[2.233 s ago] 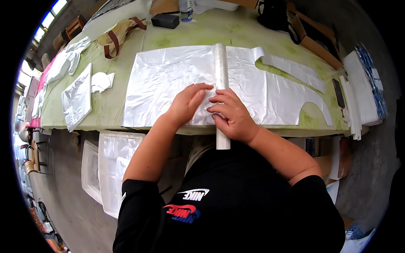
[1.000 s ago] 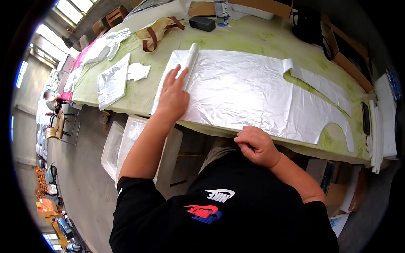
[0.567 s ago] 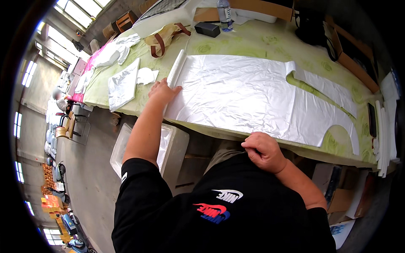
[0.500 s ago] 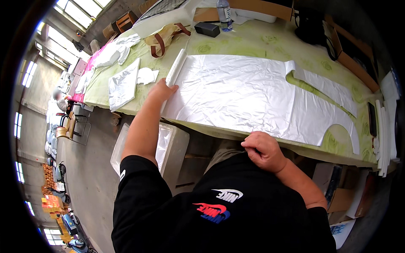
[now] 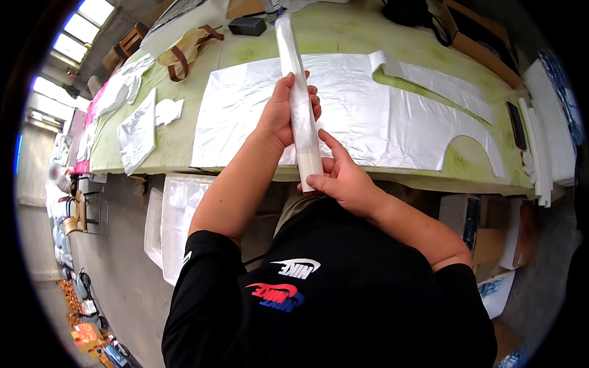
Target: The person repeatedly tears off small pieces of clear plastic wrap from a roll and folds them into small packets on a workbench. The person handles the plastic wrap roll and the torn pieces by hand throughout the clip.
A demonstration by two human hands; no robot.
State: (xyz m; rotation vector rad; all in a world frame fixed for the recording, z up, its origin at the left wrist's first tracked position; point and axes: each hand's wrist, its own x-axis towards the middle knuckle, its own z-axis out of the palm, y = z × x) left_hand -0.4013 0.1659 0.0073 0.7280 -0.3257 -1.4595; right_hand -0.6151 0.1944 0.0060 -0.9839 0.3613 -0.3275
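Upright and slightly tilted in front of me is a slim white roll of plastic film, its far end rising over the table. My left hand wraps around its middle, the thumb on one side and fingers on the other. At the near end, my right hand grips the roll low down with its thumb, the index finger stretched along its side. Beneath lies a wrinkled silvery-white plastic sheet, flat on the table, with a rounded cut-out and strap-like strips at its right end.
The green patterned cloth covers the table. Left stand a yellowish bag with brown handles, a dark grey box and folded white pieces. Right are white tubes, a black flat object and a cardboard box. A white bin sits below.
The roll has come up off the sheet's left end, carried right and toward me, and is now tilted upright. My right hand has left the table edge and closed on its near end.
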